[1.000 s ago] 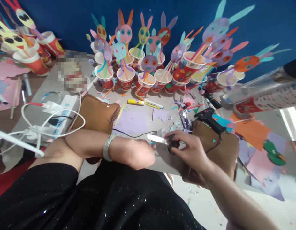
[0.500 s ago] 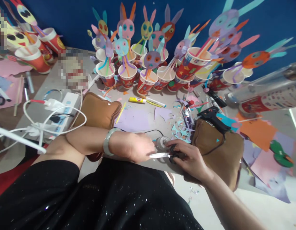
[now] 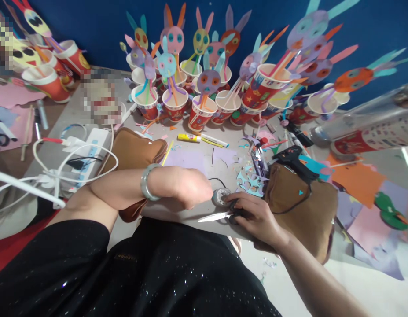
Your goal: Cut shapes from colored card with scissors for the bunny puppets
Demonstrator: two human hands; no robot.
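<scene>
My right hand (image 3: 261,218) is closed round the dark handles of a pair of scissors (image 3: 214,217), whose silver blades point left above the grey table. Its fingertips touch a small round roll (image 3: 220,197) that looks like clear tape. My left hand (image 3: 190,187), with a pale bangle (image 3: 146,181) at the wrist, is closed just left of the roll. The fingers curl away from view, so whatever they may hold is hidden. Beyond it lie a sheet of purple paper (image 3: 189,159) and a yellow tube (image 3: 189,138).
Several red paper cups (image 3: 204,116) with paper animal heads on straws stand along the back. A black glue gun (image 3: 294,160) rests on the right brown cushion (image 3: 299,220). Paper scraps (image 3: 250,178) lie beside it. White cables and a power strip (image 3: 93,149) crowd the left.
My left hand has moved up and slightly left, away from the scissor blades. The blades and the roll now show more fully. My right hand has stayed nearly in place.
</scene>
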